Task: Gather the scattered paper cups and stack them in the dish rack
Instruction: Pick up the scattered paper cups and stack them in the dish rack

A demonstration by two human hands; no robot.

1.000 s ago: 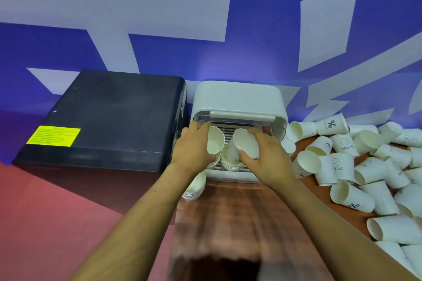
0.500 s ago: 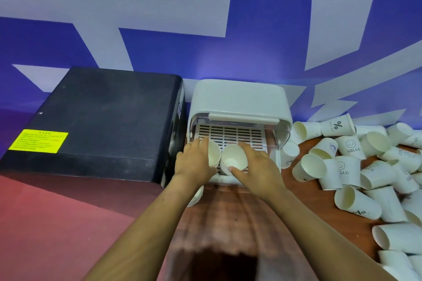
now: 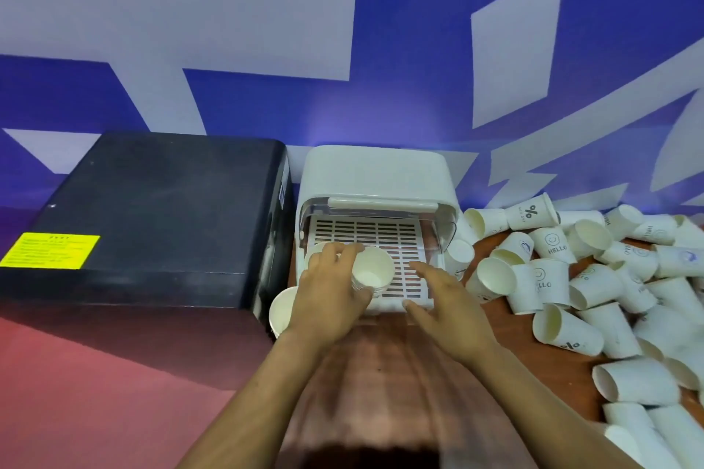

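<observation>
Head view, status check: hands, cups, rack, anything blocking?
Left hand grips cup stack over dish rack grille. Right hand open, holds nothing. Loose cups scattered right. Nothing blocking the rack mouth.

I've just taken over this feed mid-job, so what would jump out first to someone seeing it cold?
The heap of white paper cups sprawled over the brown wooden table on the right. Centre, the left hand holds a nested stack of white cups over the white slotted dish rack, the right hand open beside it. Left stands a big black box with a yellow label.
</observation>
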